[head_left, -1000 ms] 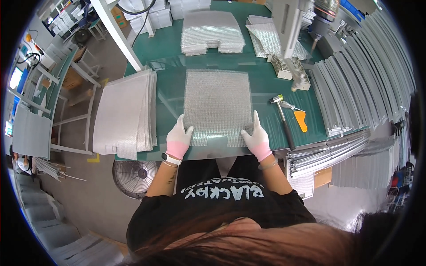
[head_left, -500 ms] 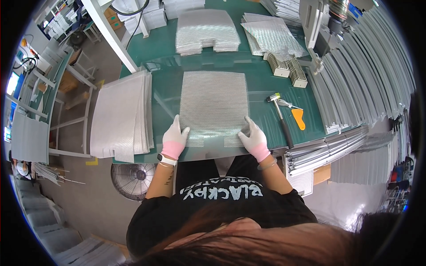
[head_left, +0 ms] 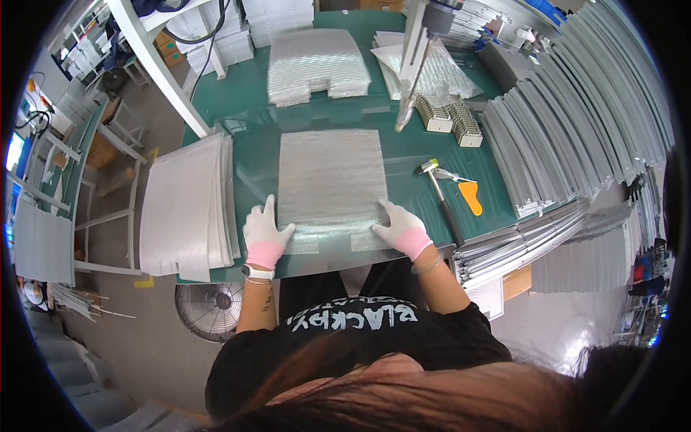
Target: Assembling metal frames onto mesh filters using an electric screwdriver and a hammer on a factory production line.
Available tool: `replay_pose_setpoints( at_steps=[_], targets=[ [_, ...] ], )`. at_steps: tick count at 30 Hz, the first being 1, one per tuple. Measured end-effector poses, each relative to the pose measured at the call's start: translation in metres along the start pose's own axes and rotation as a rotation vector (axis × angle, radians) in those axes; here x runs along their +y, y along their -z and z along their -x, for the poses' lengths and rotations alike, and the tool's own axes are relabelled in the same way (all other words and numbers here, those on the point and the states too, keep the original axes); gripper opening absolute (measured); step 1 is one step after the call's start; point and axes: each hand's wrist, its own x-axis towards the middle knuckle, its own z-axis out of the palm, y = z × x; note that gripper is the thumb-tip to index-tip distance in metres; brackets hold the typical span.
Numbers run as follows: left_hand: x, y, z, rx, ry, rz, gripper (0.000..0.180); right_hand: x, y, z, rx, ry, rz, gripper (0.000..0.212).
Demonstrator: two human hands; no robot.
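Observation:
A grey fine-mesh sheet (head_left: 332, 180) with a notched near edge lies flat on the green tabletop in front of me. My left hand (head_left: 266, 236), in a white glove with a pink cuff, rests at its near left edge. The thumb touches the sheet, and the forefinger stretches out just beside it. At the near right edge is my right hand (head_left: 403, 230), gloved alike, with thumb and forefinger spread on the sheet's border. Neither hand is closed around anything.
A stack of mesh sheets (head_left: 188, 205) stands left, another stack (head_left: 317, 65) at the back. Rightward lie a hammer (head_left: 443, 198), an orange scraper (head_left: 470, 198) and beige slotted blocks (head_left: 466, 122). A metal arm (head_left: 412, 68) hangs over the back. Grey panels (head_left: 576, 119) line the right.
The metal arm at the back has swung left over the table. The whole view has shifted a little. My hands stay at the sheet's near edges, the left forefinger slightly farther from it.

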Motion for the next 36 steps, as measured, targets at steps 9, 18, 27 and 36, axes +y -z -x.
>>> replay_pose_setpoints(
  at_steps=[9, 18, 27, 36],
  targets=[
    [-0.006, -0.032, -0.007, 0.038, -0.398, 0.127, 0.061, 0.091, 0.152, -0.205, 0.599, -0.206, 0.345, 0.084],
    [0.028, 0.017, 0.022, 0.392, -0.365, 0.206, 0.063, 0.195, 0.19, -0.312, 0.466, -0.058, -1.396, 0.058],
    [0.134, -0.019, 0.014, -0.129, -0.341, 1.977, 0.053, -0.024, 0.026, -0.025, 0.673, 0.517, -0.28, 0.106],
    [0.048, -0.004, 0.029, 0.108, 0.027, 1.711, 0.059, -0.004, 0.074, 0.019, 0.19, 0.038, -0.39, 0.087]
  ],
)
